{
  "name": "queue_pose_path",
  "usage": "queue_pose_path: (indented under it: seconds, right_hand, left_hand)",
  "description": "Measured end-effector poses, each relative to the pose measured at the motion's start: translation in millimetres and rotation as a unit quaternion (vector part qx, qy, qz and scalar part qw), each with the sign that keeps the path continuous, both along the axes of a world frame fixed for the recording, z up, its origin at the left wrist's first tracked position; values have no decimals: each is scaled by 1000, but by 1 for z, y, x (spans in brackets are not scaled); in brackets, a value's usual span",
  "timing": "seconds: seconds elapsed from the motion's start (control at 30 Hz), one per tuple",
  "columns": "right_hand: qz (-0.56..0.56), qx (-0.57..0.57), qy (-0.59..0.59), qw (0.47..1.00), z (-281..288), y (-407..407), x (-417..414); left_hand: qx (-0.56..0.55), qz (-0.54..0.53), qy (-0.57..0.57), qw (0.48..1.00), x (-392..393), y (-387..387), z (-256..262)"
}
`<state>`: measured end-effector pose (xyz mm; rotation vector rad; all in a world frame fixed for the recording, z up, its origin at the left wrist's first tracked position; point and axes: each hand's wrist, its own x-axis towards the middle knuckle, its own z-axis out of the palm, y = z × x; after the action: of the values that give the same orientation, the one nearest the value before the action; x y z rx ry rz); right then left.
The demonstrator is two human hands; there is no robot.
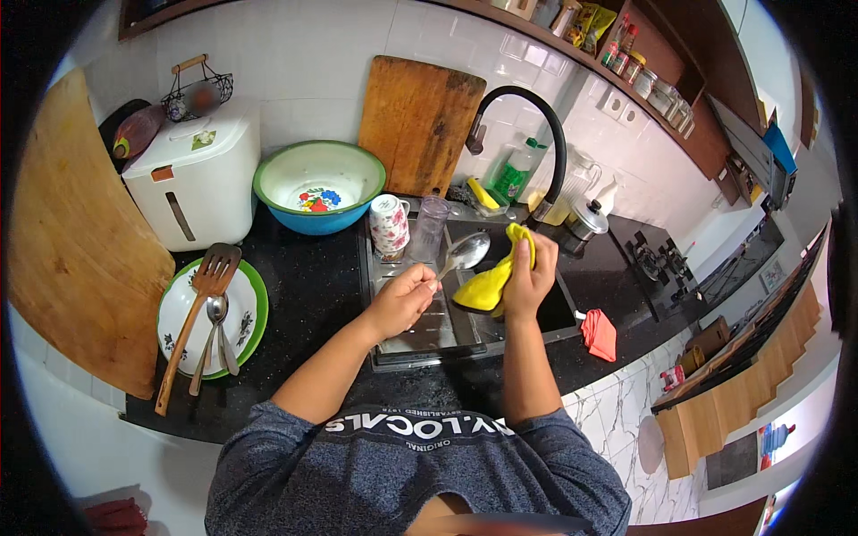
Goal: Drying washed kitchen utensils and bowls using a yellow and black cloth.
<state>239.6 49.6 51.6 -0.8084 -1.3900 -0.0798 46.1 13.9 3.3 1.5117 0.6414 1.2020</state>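
My left hand (pixel 403 303) grips the handle of a metal spoon (pixel 468 251), its bowl raised over the drainboard side of the sink (pixel 415 335). In my right hand (pixel 534 275) is a yellow cloth (pixel 488 285), bunched between thumb and fingers and hanging beside the spoon's bowl, apart from it. Behind my left hand, an upturned floral mug (pixel 389 222) and an upturned clear glass (pixel 429 229) stand on the drainboard. A green-rimmed plate (pixel 251 295) to the left bears a wooden slotted turner (pixel 213 275) and several spoons (pixel 216 310).
A black faucet (pixel 560 144) arches over the sink, near a green soap bottle (pixel 515 171). An enamel basin (pixel 320 221) and a white lidded bin (pixel 201 181) stand back left. A cutting board (pixel 419 124) leans on the wall. A coral cloth (pixel 598 335) lies right of the sink.
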Motion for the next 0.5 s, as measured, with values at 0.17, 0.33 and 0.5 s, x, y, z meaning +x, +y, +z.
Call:
queue_pose_path:
  seconds: [0.17, 0.33, 0.5]
  right_hand:
    - [22, 33, -48, 998, -2, -19, -12]
    - [-13, 108, -64, 992, 5, -23, -20]
    - [-29, 83, -244, 966, 5, -15, -25]
  left_hand:
    - [-79, -37, -2, 996, 7, -3, -2]
    - [-116, -48, -37, 991, 7, -3, -1]
    - [-71, -31, 22, 997, 8, -15, 11]
